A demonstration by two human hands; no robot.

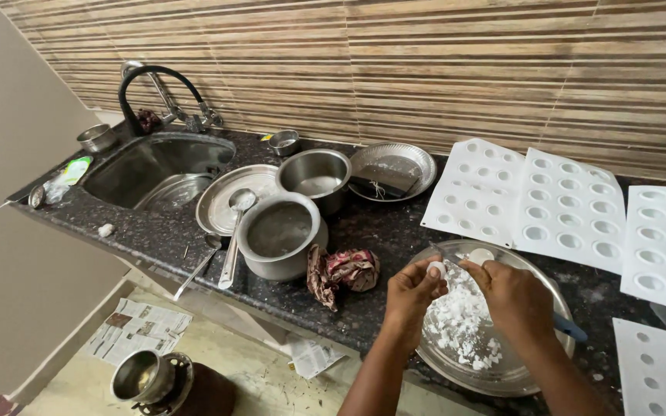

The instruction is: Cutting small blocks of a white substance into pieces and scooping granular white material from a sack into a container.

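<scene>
The egg (435, 269), white and partly peeled, sits pinched between the fingertips of the left hand (412, 293), held just above the near rim of a wide steel plate (549, 286). The right hand (512, 293) is beside it, its fingers curled and pressed together close to the egg; whether they nip a bit of shell cannot be told. White shell pieces (462, 323) lie heaped in the plate under both hands, and another peeled egg (481, 254) rests at the plate's far side. White moulded trays (529, 202) lie on the dark stone counter (156, 235) behind the plate. A crumpled cloth (346, 271) lies just left of the hands, next to a steel pot (279, 235) with a ladle (234, 231) leaning beside it. The sink (156, 169) is farther left.
</scene>
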